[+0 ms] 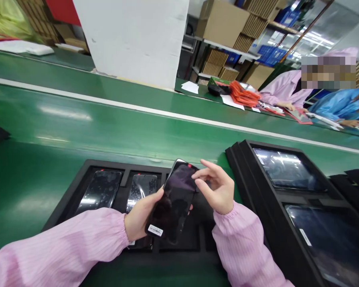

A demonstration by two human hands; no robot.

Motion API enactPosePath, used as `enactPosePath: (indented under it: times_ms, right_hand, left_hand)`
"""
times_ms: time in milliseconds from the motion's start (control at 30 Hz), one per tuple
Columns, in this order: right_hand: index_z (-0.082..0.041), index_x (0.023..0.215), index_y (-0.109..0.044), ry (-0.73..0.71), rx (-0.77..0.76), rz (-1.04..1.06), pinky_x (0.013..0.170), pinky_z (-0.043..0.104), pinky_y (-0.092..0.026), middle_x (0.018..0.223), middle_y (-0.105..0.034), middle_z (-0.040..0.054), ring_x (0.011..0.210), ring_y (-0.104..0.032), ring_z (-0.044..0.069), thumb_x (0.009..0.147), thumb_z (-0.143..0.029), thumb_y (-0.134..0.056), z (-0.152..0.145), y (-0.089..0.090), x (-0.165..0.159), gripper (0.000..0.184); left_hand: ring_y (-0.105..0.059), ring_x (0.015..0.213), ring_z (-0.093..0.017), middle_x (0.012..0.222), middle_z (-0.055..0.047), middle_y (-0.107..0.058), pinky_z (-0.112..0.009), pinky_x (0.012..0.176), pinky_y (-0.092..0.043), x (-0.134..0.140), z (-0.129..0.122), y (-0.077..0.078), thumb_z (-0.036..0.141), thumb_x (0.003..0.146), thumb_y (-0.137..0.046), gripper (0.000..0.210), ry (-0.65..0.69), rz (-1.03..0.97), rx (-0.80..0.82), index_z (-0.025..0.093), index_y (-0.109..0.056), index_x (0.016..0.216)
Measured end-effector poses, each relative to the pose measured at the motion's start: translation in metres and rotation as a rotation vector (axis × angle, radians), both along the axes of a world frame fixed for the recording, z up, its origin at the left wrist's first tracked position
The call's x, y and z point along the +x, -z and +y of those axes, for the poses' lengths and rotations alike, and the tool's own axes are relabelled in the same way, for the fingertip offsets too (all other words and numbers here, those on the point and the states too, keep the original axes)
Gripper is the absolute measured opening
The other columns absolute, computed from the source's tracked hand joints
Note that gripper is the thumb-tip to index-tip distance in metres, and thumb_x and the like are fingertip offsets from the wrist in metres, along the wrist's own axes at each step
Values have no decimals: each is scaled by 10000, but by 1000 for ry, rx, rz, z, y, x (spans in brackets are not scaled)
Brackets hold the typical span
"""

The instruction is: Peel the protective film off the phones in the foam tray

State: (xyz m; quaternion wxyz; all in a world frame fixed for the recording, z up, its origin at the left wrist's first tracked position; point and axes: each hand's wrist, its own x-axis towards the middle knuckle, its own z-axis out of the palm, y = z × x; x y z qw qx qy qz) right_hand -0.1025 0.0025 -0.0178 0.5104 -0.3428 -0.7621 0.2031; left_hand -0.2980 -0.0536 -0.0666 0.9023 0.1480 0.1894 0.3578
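My left hand (142, 213) grips a dark smartphone (160, 213) by its side, thumb along the edge. The phone is tilted, screen up, with a white barcode label at its lower end. Over the screen lies a dark see-through film (182, 187) with a red tab at the top, seemingly offset to the right. My right hand (217, 185) pinches the film's upper right edge between thumb and index finger, the other fingers raised. Beneath is a black foam tray (103, 162) holding two more phones, one at left (100, 187) and one in the middle (142, 189).
To the right, stacked black trays (248, 191) hold larger tablet-like screens (290, 167). A green bench (122, 127) with a white strip runs across. Beyond stand a white pillar (134, 40), orange bundles (243, 95), cartons (224, 24) and co-workers in pink (287, 85) and blue.
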Motion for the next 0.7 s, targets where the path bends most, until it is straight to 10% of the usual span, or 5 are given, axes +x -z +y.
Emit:
enactPosePath:
  times_ms: [133,300,467,700]
  right_hand:
    - [-218,897,-718,129,76,-220,526,274,-512,696,-701,-5,553,-572,126,847,-127,-675,3,-2,-1,113]
    - [-241,925,-718,41,242,-195,549,292,-547,747,-750,7,610,-678,162,874,-85,-652,-4,-4,-3,177]
    - [-249,898,-745,77,5,-27,525,235,-557,700,-733,-21,554,-667,119,862,-93,-687,0,2,-1,170]
    - [-197,873,-724,-52,-348,47,308,164,-397,529,-621,-50,331,-502,66,889,-208,-677,13,5,4,51]
  left_hand:
    - [-638,1137,-348,1150,-183,-725,-455,1029,-448,-1,2,2,709,800,-621,732,8,-11,45,102,-706,1201]
    - [-681,1032,-285,1150,-172,-724,-425,917,-522,-1,3,0,693,946,-334,728,10,-3,-17,125,-711,1203]
    - [-694,783,-226,1028,-183,-742,-356,809,-535,1,8,1,692,963,-210,823,76,104,-42,77,-728,1141]
    - [-688,1003,-282,1242,-174,-690,-415,873,-543,0,10,5,706,948,-311,740,23,90,-33,133,-668,1252]
